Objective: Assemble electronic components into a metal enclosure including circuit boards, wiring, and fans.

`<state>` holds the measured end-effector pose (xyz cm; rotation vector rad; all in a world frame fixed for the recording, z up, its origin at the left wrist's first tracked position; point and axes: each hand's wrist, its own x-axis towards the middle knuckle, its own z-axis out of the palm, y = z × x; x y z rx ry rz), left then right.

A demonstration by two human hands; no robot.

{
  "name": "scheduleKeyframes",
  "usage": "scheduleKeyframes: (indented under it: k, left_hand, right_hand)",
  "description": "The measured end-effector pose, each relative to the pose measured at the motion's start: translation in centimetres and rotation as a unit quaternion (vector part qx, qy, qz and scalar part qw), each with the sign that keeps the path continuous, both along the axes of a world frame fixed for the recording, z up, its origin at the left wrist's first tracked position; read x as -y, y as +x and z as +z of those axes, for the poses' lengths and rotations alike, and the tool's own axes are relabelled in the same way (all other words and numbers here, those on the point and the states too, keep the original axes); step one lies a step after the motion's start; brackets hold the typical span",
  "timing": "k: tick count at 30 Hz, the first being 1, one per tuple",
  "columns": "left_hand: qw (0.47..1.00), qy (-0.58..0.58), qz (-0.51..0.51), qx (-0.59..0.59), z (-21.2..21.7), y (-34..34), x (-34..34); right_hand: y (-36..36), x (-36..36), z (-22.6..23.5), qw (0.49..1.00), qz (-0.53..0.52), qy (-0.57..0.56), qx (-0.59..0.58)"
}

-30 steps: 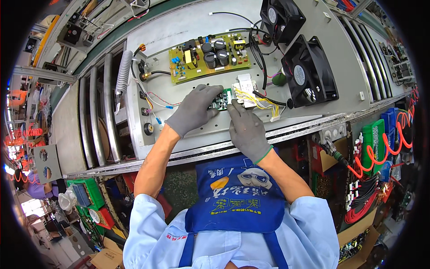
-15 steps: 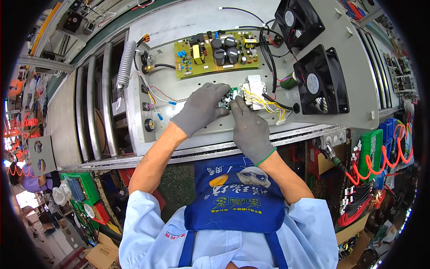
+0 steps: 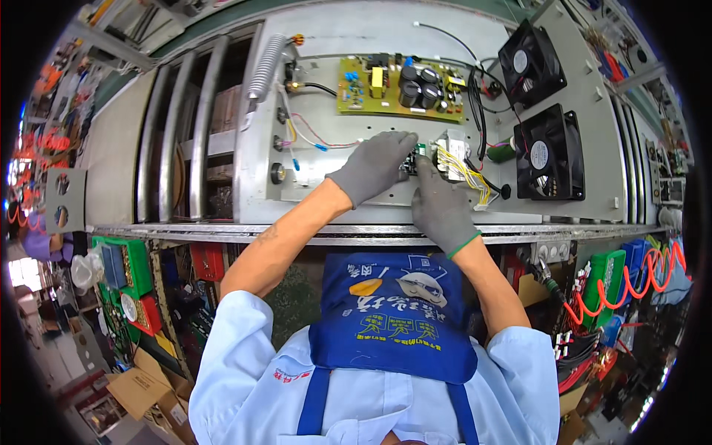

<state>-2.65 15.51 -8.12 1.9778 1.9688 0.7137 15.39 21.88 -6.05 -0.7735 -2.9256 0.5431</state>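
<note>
My left hand, in a grey glove, is closed on the left side of a small green circuit board. My right hand, gloved with a green cuff, has its fingers together and their tips at the board's near right edge. Both gloves cover most of the board. It is over the floor of a grey metal chassis. Just right of it stands a white-wrapped transformer with yellow and white wires. Behind the hands lies a larger yellow-green circuit board with black capacitors.
Two black fans are mounted on the chassis's right panel. A coil spring hangs at its left, beside metal rollers. Thin wires with blue terminals cross the chassis floor. Below the bench edge are green bins and a coiled orange hose.
The view has turned, so the chassis and both hands appear farther right. Relative to the chassis, the hands and small circuit board stay in nearly the same place.
</note>
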Motion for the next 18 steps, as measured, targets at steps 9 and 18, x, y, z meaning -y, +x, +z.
scheduleKeyframes:
  k: [9,18]
  left_hand:
    - [0.963,0.046,0.174,-0.2,-0.7,-4.7,7.5]
    - [0.97,0.101,0.187,-0.121,-1.0,-3.2,8.1]
  right_hand:
    - [-5.8,-1.1,2.4,0.979,0.138,0.115,-0.093]
    - [-9.4,-2.5,0.1,0.986,0.15,0.045,0.049]
